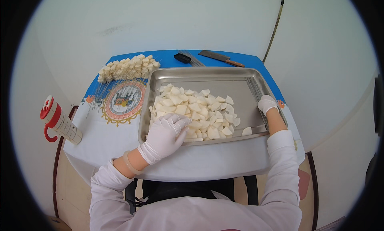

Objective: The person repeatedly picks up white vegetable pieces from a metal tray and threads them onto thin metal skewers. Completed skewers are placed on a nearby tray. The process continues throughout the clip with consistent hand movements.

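Note:
A wide stainless-steel tray (231, 82) lies before me, with a heap of quarter-round white vegetable slices (195, 106) over its left and middle. My left hand (165, 138), in a white glove, is at the heap's near left edge with its fingers bent. Whether a slice is between those fingers cannot be made out. Along the tray's right side lies a bundle of thin metal skewers (253, 88). My gloved right hand (267, 104) is over this bundle at the right rim, its fingertips hidden. A single slice (247, 131) lies apart near the front rim.
Skewered white pieces (129, 68) are piled at the back left, their thin sticks pointing towards me. Behind the tray are a cleaver (214, 55), a black object (182, 58) and more skewers (195, 60). A red-and-white bottle (61, 121) stands at the left table edge.

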A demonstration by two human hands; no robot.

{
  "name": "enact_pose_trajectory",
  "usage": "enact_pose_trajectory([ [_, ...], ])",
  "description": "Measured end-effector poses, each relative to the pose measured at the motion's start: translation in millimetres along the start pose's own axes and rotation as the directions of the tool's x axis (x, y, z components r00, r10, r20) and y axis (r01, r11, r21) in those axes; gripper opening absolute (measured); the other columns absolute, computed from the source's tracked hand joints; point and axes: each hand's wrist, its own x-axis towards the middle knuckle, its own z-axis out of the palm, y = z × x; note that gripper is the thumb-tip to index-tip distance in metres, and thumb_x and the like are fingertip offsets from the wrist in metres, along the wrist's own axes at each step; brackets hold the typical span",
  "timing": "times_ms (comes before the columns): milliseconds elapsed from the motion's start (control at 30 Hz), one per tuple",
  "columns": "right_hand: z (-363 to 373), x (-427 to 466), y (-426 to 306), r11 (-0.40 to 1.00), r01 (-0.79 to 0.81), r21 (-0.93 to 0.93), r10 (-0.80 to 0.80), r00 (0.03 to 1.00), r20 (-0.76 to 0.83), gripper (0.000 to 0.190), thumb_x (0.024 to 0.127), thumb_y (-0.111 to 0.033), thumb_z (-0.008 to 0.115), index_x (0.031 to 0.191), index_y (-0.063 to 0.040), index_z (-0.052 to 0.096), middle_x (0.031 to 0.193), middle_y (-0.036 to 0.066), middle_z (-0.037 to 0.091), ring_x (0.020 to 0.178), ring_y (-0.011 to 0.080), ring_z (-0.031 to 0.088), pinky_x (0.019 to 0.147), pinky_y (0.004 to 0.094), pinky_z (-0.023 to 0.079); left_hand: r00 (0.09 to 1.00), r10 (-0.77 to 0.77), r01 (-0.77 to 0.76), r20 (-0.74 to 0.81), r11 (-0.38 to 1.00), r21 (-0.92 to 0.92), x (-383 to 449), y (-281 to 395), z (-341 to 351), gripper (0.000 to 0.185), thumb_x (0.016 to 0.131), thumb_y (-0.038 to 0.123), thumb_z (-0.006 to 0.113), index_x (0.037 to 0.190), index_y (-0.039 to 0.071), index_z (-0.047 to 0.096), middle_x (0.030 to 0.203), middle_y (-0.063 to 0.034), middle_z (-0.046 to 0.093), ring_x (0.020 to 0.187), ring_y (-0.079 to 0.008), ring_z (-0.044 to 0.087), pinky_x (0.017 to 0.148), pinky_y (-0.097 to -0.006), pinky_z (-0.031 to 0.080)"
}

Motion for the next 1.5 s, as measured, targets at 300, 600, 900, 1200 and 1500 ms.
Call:
enact_pose_trajectory([
  [300, 17.3, 29.9, 17.9, 0.989, 0.106, -0.101, -0.108, 0.994, -0.018, 0.024, 0.087, -0.012, 0.060, 0.102, -0.002, 0.075, 0.115, 0.025, 0.068, 0.110, 0.0393, 0.066, 0.090, 0.0445, 0.053, 0.997, -0.075, 0.075, 0.004, 0.996, -0.039, 0.0, -3.7, -7.8, 0.025, 0.087, 0.010, 0.067, 0.111, 0.007, 0.068, 0.105, -0.0115, 0.068, 0.090, -0.0331, 0.064, 0.079, -0.0420, 0.053],
  [600, -36.6, -56.3, -42.2, 0.621, 0.452, 0.640, -0.112, 0.860, -0.498, 0.021, 0.101, -0.019, 0.052, 0.104, 0.001, 0.059, 0.084, 0.013, 0.065, 0.078, 0.0270, 0.063, 0.074, 0.0376, 0.049, 0.900, -0.423, 0.401, -0.102, 0.898, -0.182, 32.3, -90.7, -26.7, 0.034, 0.096, 0.008, 0.057, 0.130, 0.006, 0.062, 0.110, -0.0170, 0.068, 0.096, -0.0320, 0.067, 0.086, -0.0368, 0.053],
  [900, -61.3, -163.6, -127.8, 0.286, 0.428, 0.857, -0.058, 0.901, -0.431, 0.023, 0.098, -0.020, 0.062, 0.104, 0.000, 0.070, 0.081, 0.005, 0.066, 0.079, 0.0121, 0.060, 0.075, 0.0298, 0.048, 0.846, -0.377, 0.396, 0.377, 0.918, 0.029, 80.7, -183.7, 27.9, 0.042, 0.098, 0.016, 0.055, 0.139, 0.010, 0.055, 0.136, -0.0195, 0.059, 0.122, -0.0363, 0.058, 0.105, -0.0392, 0.046],
  [1200, -8.9, -147.0, -152.3, 0.497, 0.691, 0.526, -0.102, 0.648, -0.755, 0.012, 0.092, -0.017, 0.065, 0.096, -0.007, 0.072, 0.086, 0.012, 0.069, 0.082, 0.0331, 0.066, 0.074, 0.0416, 0.051, 0.736, -0.345, 0.329, 0.583, 0.934, 0.138, 99.8, -218.2, 90.1, 0.040, 0.099, 0.026, 0.056, 0.136, 0.012, 0.059, 0.133, -0.0204, 0.061, 0.128, -0.0354, 0.055, 0.111, -0.0394, 0.041],
  [1500, 0.2, -144.2, -151.3, 0.479, 0.701, 0.528, -0.093, 0.639, -0.764, 0.011, 0.092, -0.017, 0.065, 0.095, -0.008, 0.071, 0.086, 0.012, 0.068, 0.081, 0.0343, 0.065, 0.074, 0.0436, 0.051, 0.781, -0.337, 0.361, 0.526, 0.931, 0.060, 107.4, -189.0, 66.3, 0.031, 0.090, 0.029, 0.072, 0.107, 0.004, 0.064, 0.108, -0.0160, 0.069, 0.100, -0.0298, 0.065, 0.091, -0.0361, 0.050],
])
